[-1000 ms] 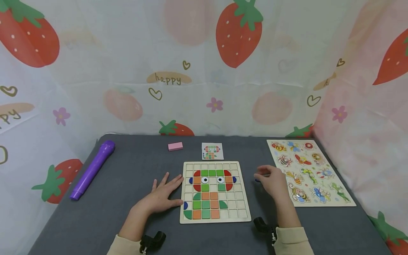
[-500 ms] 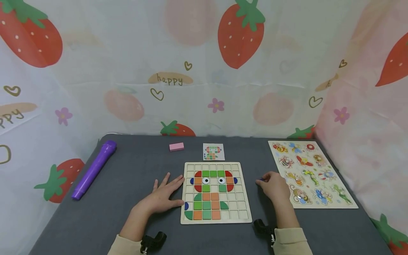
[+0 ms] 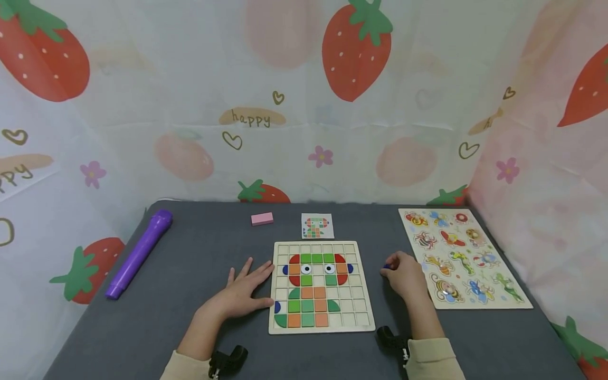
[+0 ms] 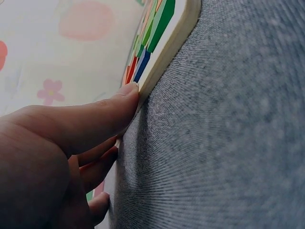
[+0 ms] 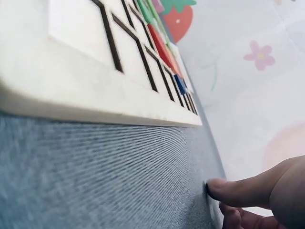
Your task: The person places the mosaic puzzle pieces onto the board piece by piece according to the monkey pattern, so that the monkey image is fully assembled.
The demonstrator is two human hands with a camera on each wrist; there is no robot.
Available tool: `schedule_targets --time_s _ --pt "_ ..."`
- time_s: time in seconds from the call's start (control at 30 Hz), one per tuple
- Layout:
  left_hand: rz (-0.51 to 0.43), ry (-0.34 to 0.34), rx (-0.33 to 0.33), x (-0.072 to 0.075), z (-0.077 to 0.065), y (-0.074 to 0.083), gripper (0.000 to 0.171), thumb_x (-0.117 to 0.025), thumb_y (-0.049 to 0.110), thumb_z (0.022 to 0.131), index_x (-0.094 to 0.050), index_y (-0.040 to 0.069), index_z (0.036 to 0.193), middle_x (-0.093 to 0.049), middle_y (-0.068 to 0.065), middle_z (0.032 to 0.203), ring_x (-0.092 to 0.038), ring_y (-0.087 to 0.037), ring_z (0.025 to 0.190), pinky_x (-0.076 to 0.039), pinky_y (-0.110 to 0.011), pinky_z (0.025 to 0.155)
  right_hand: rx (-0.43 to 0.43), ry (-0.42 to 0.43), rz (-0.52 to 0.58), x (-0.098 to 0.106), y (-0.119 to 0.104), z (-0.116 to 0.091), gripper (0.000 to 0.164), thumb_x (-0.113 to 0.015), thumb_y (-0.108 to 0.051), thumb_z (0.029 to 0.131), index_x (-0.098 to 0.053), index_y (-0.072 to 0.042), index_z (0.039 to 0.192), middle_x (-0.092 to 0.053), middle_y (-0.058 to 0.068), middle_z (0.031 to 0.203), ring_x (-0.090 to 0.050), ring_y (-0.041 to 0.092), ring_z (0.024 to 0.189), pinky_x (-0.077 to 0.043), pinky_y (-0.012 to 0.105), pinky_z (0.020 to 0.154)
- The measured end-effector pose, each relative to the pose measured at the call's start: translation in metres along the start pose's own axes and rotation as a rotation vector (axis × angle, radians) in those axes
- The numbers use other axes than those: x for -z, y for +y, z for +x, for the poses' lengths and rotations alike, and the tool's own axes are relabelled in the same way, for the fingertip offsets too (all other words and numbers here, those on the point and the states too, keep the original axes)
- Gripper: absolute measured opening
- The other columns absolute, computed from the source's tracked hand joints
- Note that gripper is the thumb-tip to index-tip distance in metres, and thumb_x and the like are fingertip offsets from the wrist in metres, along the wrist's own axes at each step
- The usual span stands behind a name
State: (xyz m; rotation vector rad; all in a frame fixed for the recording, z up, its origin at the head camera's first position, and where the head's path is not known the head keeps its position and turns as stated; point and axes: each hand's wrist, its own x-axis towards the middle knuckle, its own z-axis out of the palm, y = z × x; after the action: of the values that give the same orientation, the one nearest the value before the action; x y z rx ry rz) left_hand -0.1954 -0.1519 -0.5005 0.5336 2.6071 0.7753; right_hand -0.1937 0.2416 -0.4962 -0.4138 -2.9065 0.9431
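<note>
A square wooden grid board point(image 3: 349, 306) lies flat before me, carrying red, green, orange and blue pieces that form a figure with two eye tiles. My left hand point(image 3: 242, 293) lies at its left edge with fingers spread; in the left wrist view the thumb point(image 4: 114, 112) touches the board's rim. To the right of the board, my right hand point(image 3: 408, 277) pinches a small dark blue piece point(image 3: 386, 266) between thumb and fingertips, low over the cloth. The fingers mostly hide that piece, so its full shape does not show.
Behind the board lies a small pattern card point(image 3: 317, 226), with a pink block point(image 3: 262, 218) to its left. A purple tube-shaped object point(image 3: 139, 255) lies at the far left. A board of insect pictures point(image 3: 463, 301) lies at the right, partly behind the right hand.
The right hand has dropped slightly and drawn its fingertips together, and the blue piece now shows between them. The left hand and the board stay in place.
</note>
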Motion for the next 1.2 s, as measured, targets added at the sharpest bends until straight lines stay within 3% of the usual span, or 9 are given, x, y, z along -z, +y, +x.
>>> schedule_targets --time_s 0.17,0.4,0.6,0.77,0.9,1.2 --pt "-0.001 0.005 0.000 0.000 -0.002 0.000 0.084 -0.073 0.044 0.091 -0.032 0.020 0.160 -0.026 -0.002 0.168 0.003 -0.040 0.157 0.010 -0.070 0.117 0.001 -0.010 0.034 0.000 -0.002 -0.002 0.017 -0.077 -0.015 0.090 -0.065 -0.004 0.094 -0.065 0.013 0.089 -0.057 0.025 0.076 -0.046 0.039 0.067" --pt "0.006 0.007 -0.002 -0.001 0.000 -0.002 0.084 -0.072 0.045 0.091 -0.031 0.021 0.161 -0.025 0.000 0.168 0.004 -0.039 0.157 0.010 -0.070 0.118 0.081 0.001 0.087 0.004 -0.015 -0.004 0.018 -0.079 -0.020 0.089 -0.067 -0.006 0.093 -0.069 0.010 0.089 -0.059 0.021 0.073 -0.047 0.032 0.062" --pt "0.008 0.010 0.000 -0.002 0.000 -0.001 0.084 -0.072 0.045 0.091 -0.031 0.021 0.160 -0.025 -0.001 0.168 0.005 -0.039 0.157 0.011 -0.070 0.117 0.100 -0.021 0.161 0.003 -0.028 -0.011 0.017 -0.075 -0.019 0.092 -0.072 -0.004 0.101 -0.073 0.010 0.089 -0.064 0.017 0.068 -0.050 0.029 0.058" --pt "0.018 0.009 0.008 -0.004 0.001 -0.001 0.084 -0.072 0.045 0.091 -0.031 0.021 0.160 -0.024 0.000 0.168 0.006 -0.039 0.157 0.012 -0.070 0.117 0.143 -0.045 0.183 -0.003 -0.037 -0.014 0.017 -0.074 -0.018 0.093 -0.076 -0.006 0.105 -0.076 0.009 0.096 -0.068 0.018 0.077 -0.054 0.030 0.063" --pt "0.027 0.005 0.013 -0.005 0.000 -0.002 0.084 -0.070 0.045 0.092 -0.030 0.021 0.161 -0.023 0.000 0.169 0.007 -0.039 0.157 0.013 -0.070 0.116 0.196 -0.068 0.240 -0.006 -0.052 -0.020 0.017 -0.077 -0.018 0.090 -0.078 -0.008 0.104 -0.077 0.005 0.094 -0.069 0.018 0.083 -0.055 0.030 0.067" --pt "0.029 0.007 0.019 -0.006 0.001 0.000 0.083 -0.069 0.045 0.093 -0.029 0.022 0.161 -0.022 0.001 0.169 0.008 -0.038 0.157 0.015 -0.069 0.116 0.247 -0.160 0.298 -0.021 -0.091 -0.049 0.005 -0.081 -0.018 0.087 -0.077 -0.017 0.089 -0.071 -0.004 0.083 -0.058 0.015 0.071 -0.048 0.030 0.060"
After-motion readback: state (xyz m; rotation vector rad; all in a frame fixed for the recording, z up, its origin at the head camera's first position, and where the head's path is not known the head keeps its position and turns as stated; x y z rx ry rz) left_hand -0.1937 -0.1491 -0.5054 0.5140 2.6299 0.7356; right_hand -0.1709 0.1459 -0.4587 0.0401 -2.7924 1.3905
